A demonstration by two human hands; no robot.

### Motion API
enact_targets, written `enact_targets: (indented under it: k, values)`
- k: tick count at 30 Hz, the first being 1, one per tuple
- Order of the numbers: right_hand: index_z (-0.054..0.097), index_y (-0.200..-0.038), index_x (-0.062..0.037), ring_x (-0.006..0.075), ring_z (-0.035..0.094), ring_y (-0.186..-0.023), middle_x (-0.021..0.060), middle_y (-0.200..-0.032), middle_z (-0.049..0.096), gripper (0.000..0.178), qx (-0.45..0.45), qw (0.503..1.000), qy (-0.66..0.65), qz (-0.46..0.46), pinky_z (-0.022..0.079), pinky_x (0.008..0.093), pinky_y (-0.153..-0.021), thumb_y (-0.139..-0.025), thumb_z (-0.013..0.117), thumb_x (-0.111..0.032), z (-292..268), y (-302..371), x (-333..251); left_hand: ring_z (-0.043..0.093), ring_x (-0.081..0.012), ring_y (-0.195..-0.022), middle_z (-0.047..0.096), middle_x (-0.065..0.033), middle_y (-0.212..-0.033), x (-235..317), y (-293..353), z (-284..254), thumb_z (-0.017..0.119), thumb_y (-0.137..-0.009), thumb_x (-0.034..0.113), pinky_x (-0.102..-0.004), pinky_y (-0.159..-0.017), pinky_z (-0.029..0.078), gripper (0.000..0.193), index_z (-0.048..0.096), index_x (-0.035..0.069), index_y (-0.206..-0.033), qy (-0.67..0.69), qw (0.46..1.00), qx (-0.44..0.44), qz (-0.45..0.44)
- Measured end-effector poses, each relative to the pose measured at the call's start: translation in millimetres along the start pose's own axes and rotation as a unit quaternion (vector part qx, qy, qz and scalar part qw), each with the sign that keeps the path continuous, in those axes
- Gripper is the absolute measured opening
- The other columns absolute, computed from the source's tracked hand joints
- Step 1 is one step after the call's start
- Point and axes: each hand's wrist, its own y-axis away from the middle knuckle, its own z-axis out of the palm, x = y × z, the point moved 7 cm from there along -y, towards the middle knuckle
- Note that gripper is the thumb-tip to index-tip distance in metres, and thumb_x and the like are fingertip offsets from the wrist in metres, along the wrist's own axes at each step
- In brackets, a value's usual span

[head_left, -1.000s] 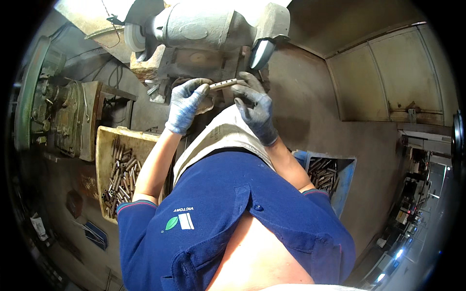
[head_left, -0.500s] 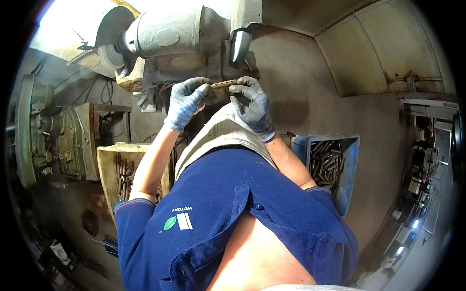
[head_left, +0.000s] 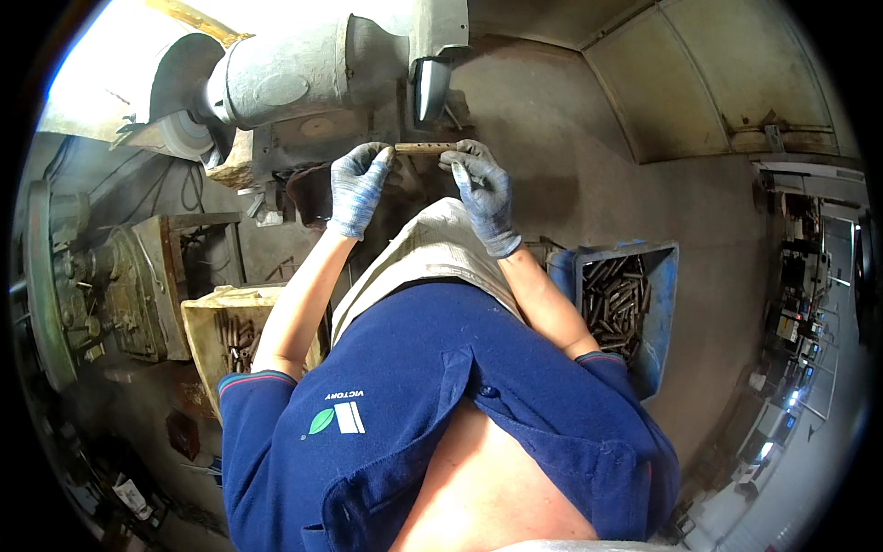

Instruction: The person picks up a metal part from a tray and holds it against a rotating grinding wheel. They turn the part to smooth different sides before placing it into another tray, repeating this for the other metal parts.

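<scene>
in the head view, the left hand (head_left: 357,184) is closed on a slim brown rod (head_left: 425,148), pinching its left end between thumb and fingers. the right hand (head_left: 486,189) is half curled, with its fingertips at the rod's right end; whether they clamp it or merely steady it, i cannot tell. both hands wear grey-blue gloves.

the rod lies nearly level between the hands, a row of small dark holes along its exposed side. it is held in the air beyond the pale apron (head_left: 418,244), on the near side of a grey grinder (head_left: 290,78) and apart from its pale left wheel (head_left: 187,135).

the rod looks like metal, so i judge it stiff, light enough for fingertips and hard to break, perhaps a little slippery on its smooth round surface. the ends seem the best hold, leaving the holed middle uncovered; the gloves should help against slipping or rough edges.

a yellowish bin (head_left: 195,322) and a blue bin (head_left: 664,308) stand at either side, each holding similar dark pieces.
</scene>
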Motion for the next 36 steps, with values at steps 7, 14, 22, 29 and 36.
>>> enact_targets:
  k: [7,14,22,29,36]
  values:
    - [0.065,-0.100,0.0050,0.0198,0.057,-0.101,0.0121,-0.109,0.056,0.016,-0.028,0.999,0.036,0.027,0.051,0.0328,-0.089,-0.090,0.055,-0.003,-9,-9,26,0.064,-0.0146,-0.072,0.067,-0.0106,-0.084,-40,-29,10,0.060,-0.087,0.004,-0.0256,-0.065,0.052,0.013,0.063,-0.004,-0.097,0.087,0.995,-0.006,-0.046]
    - [0.063,-0.104,0.0048,0.0195,0.060,-0.098,0.0125,-0.106,0.062,0.021,-0.005,0.995,0.045,0.091,0.049,0.0331,-0.091,-0.091,0.056,-0.010,-40,-23,59,0.063,-0.0158,-0.069,0.065,-0.0091,-0.083,-60,-44,49,0.058,-0.087,0.001,-0.0252,-0.063,0.054,0.011,0.062,-0.005,-0.096,0.198,0.973,0.060,-0.107]
    - [0.069,-0.091,-0.0011,0.0071,0.055,-0.077,-0.0002,-0.084,0.065,0.014,0.038,0.992,-0.039,0.115,0.046,0.0244,-0.073,-0.086,0.064,-0.014,-35,-32,77,0.065,-0.0176,-0.072,0.066,-0.0113,-0.085,-77,-54,47,0.057,-0.089,0.002,-0.0270,-0.067,0.053,0.011,0.061,-0.004,-0.096,0.190,0.972,0.074,-0.117]
    - [0.065,-0.097,0.0026,0.0194,0.062,-0.094,0.0130,-0.099,0.065,0.021,-0.015,0.978,-0.091,0.188,0.051,0.0325,-0.089,-0.091,0.059,-0.016,1,-32,99,0.065,-0.0170,-0.071,0.065,-0.0105,-0.083,-85,-60,2,0.056,-0.089,0.003,-0.0277,-0.062,0.054,0.009,0.059,-0.001,-0.097,0.152,0.976,0.112,-0.112]
    - [0.067,-0.088,0.0004,0.0191,0.062,-0.091,0.0111,-0.095,0.065,0.023,0.021,0.972,-0.087,0.220,0.051,0.0363,-0.090,-0.089,0.062,-0.022,-19,-34,97,0.062,-0.0133,-0.066,0.066,-0.0082,-0.079,-88,-65,19,0.059,-0.088,0.004,-0.0237,-0.061,0.050,0.009,0.063,-0.001,-0.094,0.120,0.981,0.100,-0.119]
